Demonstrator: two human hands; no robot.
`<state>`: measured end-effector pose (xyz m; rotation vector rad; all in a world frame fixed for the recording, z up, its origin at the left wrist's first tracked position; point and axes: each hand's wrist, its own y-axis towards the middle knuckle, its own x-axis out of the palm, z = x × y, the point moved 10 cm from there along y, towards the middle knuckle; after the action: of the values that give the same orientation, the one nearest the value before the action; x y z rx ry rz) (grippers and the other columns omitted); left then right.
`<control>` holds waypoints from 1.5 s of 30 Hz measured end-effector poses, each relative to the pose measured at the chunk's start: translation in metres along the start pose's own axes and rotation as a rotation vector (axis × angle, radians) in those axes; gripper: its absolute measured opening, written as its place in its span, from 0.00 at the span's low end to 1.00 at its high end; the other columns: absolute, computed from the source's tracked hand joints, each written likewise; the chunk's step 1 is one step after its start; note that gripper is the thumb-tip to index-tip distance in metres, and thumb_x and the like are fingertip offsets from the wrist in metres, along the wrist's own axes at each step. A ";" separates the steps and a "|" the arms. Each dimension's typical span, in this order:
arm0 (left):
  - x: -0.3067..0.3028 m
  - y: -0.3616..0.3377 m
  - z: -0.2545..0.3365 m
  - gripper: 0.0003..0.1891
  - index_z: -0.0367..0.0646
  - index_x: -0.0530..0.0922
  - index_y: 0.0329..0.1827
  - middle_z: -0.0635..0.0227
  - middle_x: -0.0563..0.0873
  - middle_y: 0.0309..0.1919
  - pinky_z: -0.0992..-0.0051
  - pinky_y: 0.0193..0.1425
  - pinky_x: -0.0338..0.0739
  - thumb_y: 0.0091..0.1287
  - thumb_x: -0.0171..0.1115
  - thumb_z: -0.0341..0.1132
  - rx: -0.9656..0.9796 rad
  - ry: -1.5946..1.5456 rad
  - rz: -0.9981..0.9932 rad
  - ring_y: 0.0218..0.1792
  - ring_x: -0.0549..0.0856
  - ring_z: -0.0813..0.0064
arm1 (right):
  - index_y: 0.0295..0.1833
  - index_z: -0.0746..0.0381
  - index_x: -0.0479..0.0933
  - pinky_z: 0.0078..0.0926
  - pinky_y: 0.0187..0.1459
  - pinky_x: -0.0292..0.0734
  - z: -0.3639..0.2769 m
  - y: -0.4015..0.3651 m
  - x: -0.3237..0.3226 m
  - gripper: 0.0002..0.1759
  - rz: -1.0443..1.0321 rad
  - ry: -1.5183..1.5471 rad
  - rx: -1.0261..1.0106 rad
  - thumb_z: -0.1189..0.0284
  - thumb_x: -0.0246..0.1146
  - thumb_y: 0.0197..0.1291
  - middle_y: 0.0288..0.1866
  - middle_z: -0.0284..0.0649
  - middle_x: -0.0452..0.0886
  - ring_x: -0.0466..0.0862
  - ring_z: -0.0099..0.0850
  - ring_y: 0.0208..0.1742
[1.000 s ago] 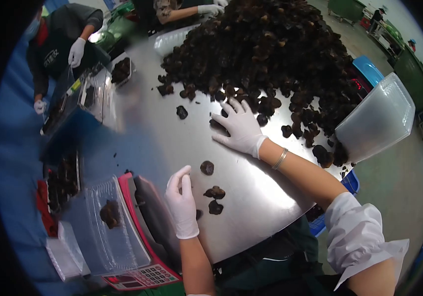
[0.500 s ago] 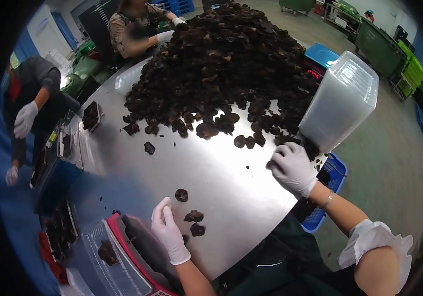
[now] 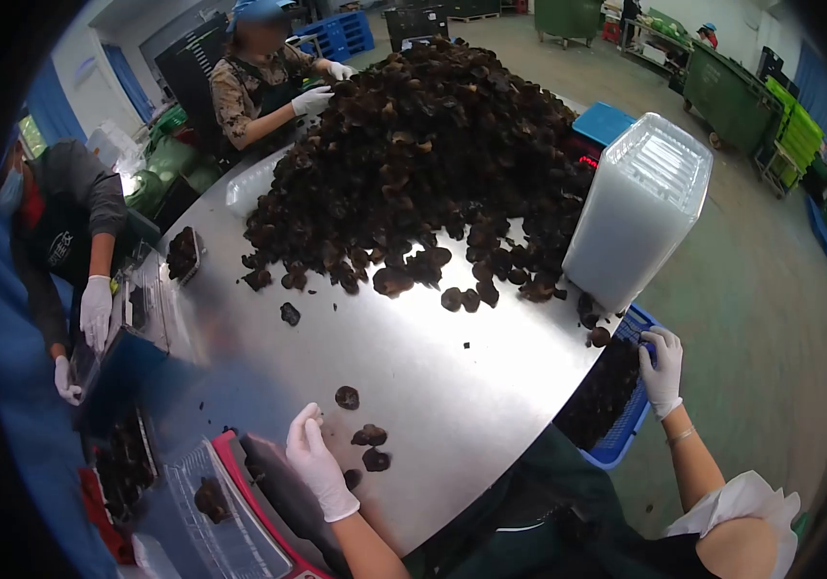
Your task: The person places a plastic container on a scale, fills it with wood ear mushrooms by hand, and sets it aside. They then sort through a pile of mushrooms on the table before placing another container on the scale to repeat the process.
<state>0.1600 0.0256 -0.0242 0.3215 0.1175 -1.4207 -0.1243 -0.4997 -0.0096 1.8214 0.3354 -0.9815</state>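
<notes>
My right hand [image 3: 662, 372], in a white glove, hovers at the right side of a blue plastic basket [image 3: 634, 425] that holds dark wood ear mushrooms [image 3: 606, 391]. Its fingers are loosely bent and apart, and I see nothing in them. My left hand [image 3: 319, 468], also gloved, is over the near left of the metal table [image 3: 433, 386], thumb and fingers apart. Several loose mushrooms [image 3: 371, 435] lie just right of it. Beyond rises a large heap of wood ear mushrooms [image 3: 423, 145].
A tall stack of clear plastic trays [image 3: 635, 207] stands at the table's right edge, by a blue scale [image 3: 606, 124]. Left of my left hand, a clear tray [image 3: 211, 511] with a mushroom sits on a red-edged scale [image 3: 249, 497]. Two co-workers with gloved hands [image 3: 96, 311] stand at the table.
My right hand has moved from the table, near the tray stack, right and down to the basket; the dark piece at its fingers is no longer seen. My left hand has barely moved.
</notes>
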 end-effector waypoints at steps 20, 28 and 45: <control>0.003 -0.004 0.000 0.12 0.34 0.84 0.56 0.63 0.88 0.51 0.73 0.59 0.79 0.78 0.54 0.28 -0.070 -0.045 -0.003 0.52 0.86 0.72 | 0.58 0.59 0.79 0.53 0.58 0.70 -0.392 0.055 0.069 0.21 -0.236 0.709 -0.731 0.58 0.61 0.66 0.58 0.52 0.77 0.76 0.50 0.55; 0.006 -0.009 0.020 0.12 0.34 0.84 0.55 0.62 0.88 0.51 0.75 0.59 0.77 0.76 0.56 0.27 -0.077 -0.029 -0.010 0.52 0.85 0.75 | 0.72 0.55 0.72 0.63 0.71 0.59 -0.234 0.188 0.210 0.39 -0.404 -0.035 -0.139 0.42 0.59 0.64 0.74 0.55 0.69 0.66 0.60 0.74; -0.033 -0.005 0.021 0.13 0.35 0.84 0.55 0.64 0.88 0.50 0.71 0.62 0.78 0.79 0.55 0.32 0.001 -0.080 0.207 0.50 0.85 0.73 | 0.70 0.62 0.70 0.56 0.67 0.68 -0.388 0.064 0.094 0.30 -0.597 0.644 -0.575 0.71 0.62 0.61 0.69 0.54 0.72 0.73 0.56 0.66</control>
<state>0.1477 0.0504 0.0043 0.2698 0.0175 -1.2267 0.1574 -0.2129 0.0279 1.4626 1.4626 -0.5461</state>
